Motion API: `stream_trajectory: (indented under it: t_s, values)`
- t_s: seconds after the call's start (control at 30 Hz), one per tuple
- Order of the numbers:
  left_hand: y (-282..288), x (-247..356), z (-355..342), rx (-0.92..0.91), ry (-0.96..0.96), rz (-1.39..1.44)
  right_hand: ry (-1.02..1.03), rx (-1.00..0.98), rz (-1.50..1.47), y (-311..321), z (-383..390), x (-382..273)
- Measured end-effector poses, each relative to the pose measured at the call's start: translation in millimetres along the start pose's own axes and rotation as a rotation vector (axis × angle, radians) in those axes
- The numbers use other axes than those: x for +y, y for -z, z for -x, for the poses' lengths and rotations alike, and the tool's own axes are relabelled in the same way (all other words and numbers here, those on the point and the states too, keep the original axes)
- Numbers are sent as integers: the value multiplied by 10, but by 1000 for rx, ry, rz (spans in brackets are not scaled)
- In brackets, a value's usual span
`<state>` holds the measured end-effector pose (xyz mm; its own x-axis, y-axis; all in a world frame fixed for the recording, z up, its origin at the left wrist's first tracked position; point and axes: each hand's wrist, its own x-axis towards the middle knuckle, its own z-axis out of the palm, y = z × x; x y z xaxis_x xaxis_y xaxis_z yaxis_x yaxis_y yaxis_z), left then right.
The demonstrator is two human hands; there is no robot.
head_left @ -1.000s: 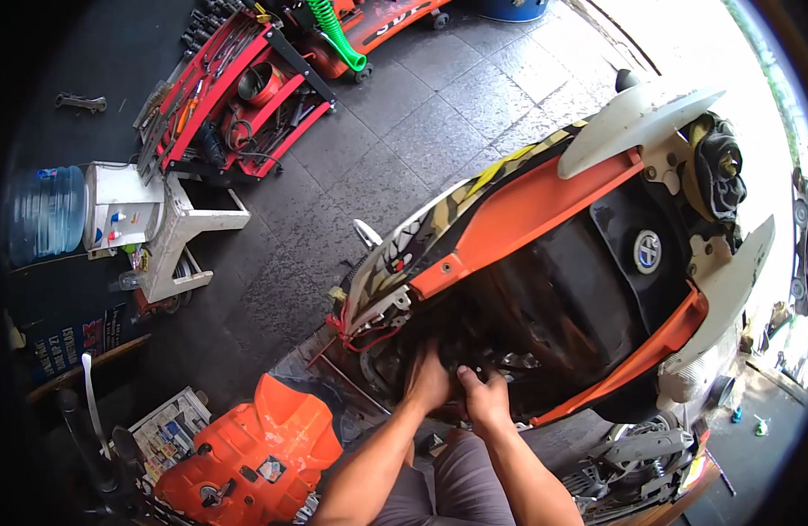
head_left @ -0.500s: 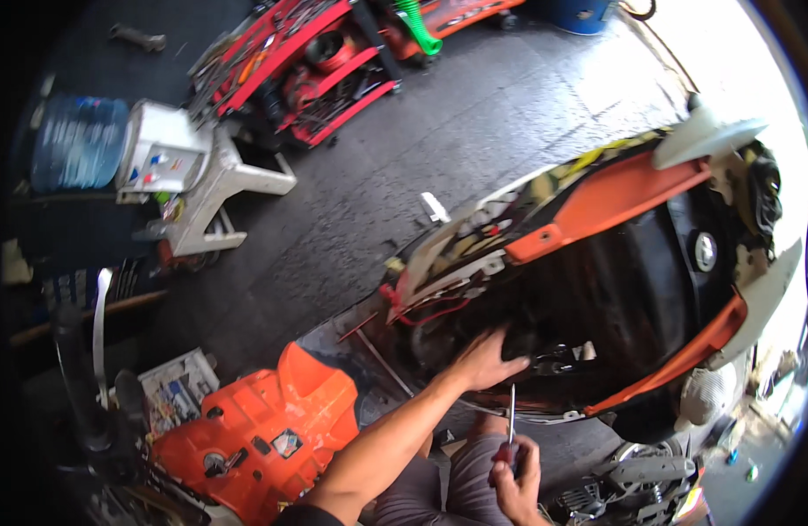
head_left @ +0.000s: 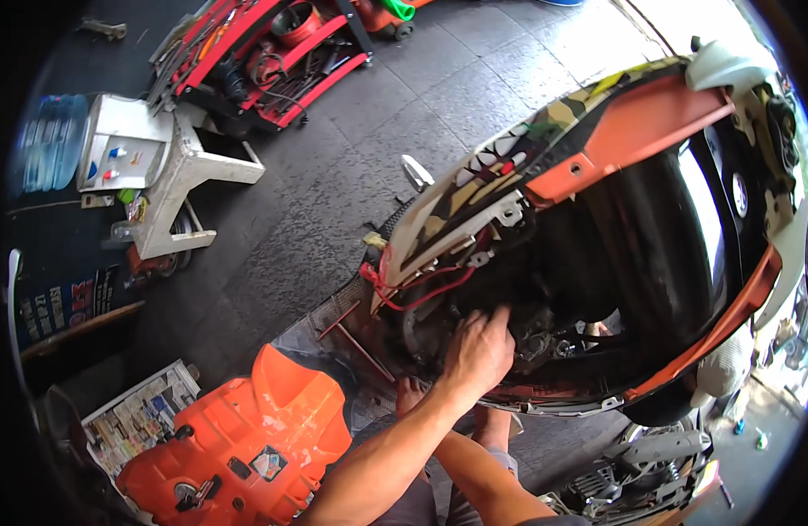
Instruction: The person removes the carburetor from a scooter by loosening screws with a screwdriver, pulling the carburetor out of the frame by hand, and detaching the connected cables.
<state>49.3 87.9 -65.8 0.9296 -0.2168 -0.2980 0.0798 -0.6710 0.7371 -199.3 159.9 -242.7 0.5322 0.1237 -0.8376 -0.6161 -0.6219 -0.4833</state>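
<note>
Dark metal engine parts (head_left: 535, 342) inside the scooter body (head_left: 627, 145) are likely rigid, slippery, best gripped by edges; left hand (head_left: 483, 353) half-curled beside them, hold hidden, right hand's indeterminable.

Beyond the white stool (head_left: 169, 193) stands a red tool cart (head_left: 303, 53); left of the stool, a white dispenser (head_left: 139, 134) and a translucent blue water jug (head_left: 55, 145)

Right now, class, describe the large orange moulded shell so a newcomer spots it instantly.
Start at the black, camouflage-sided vehicle body on the right. Go down-left to the glossy orange moulded shell by the left forearm. Unlike the body's long orange strips, it lies apart, bearing a squarish label.
</note>
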Motion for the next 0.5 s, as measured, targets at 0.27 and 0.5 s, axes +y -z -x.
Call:
stream_trajectory:
  t_s: [0.27,0.5]
  values:
    - [-89,-14,133,34,59,64,461,-385,151,617,557,500]
    - [-178,39,309,186,-45,-13,494,-43,56,3594,1708,-1365]
